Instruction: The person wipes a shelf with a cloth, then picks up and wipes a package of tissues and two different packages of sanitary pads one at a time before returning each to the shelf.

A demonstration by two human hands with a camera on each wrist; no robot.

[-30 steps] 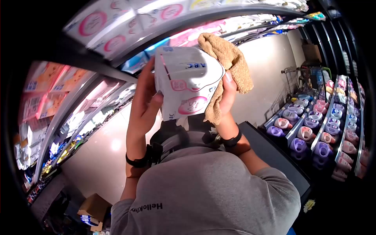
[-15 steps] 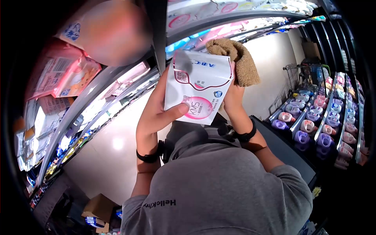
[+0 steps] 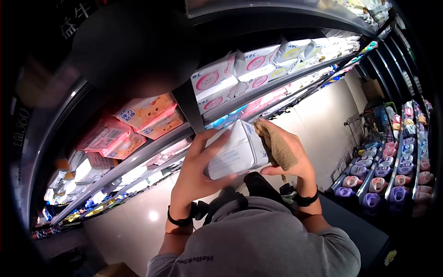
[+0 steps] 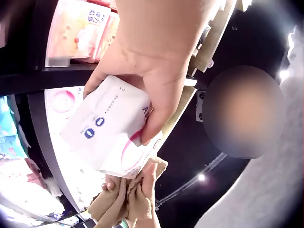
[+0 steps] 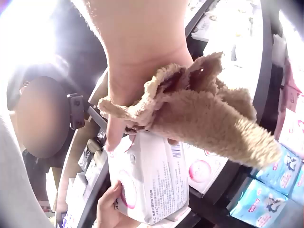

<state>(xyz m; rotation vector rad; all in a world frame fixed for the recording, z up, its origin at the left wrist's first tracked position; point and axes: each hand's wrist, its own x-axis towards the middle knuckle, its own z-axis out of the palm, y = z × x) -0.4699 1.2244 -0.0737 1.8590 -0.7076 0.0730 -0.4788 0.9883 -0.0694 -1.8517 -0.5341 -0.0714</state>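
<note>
My left hand grips a white pack of ABC sanitary pads, fingers over its far side and thumb along its near side. In the left wrist view the pack is tilted, its printed end and part of a pink circle showing. At the pack's right end my right hand holds a bunched brown towel. In the right wrist view the towel drapes over that hand, and the right thumb lies against the pack. Most of the right fingers are hidden by the towel.
Matching white packs line the shelf ahead. Pink packs sit on the shelf at left, across a dark upright. Purple and pink bottles stand in rows at right, near a wire cart. Pale floor tiles lie below.
The pack has been turned, so its printed front no longer faces the head camera. Both hands have shifted lower in the head view, and more of the shelf of white packs shows.
</note>
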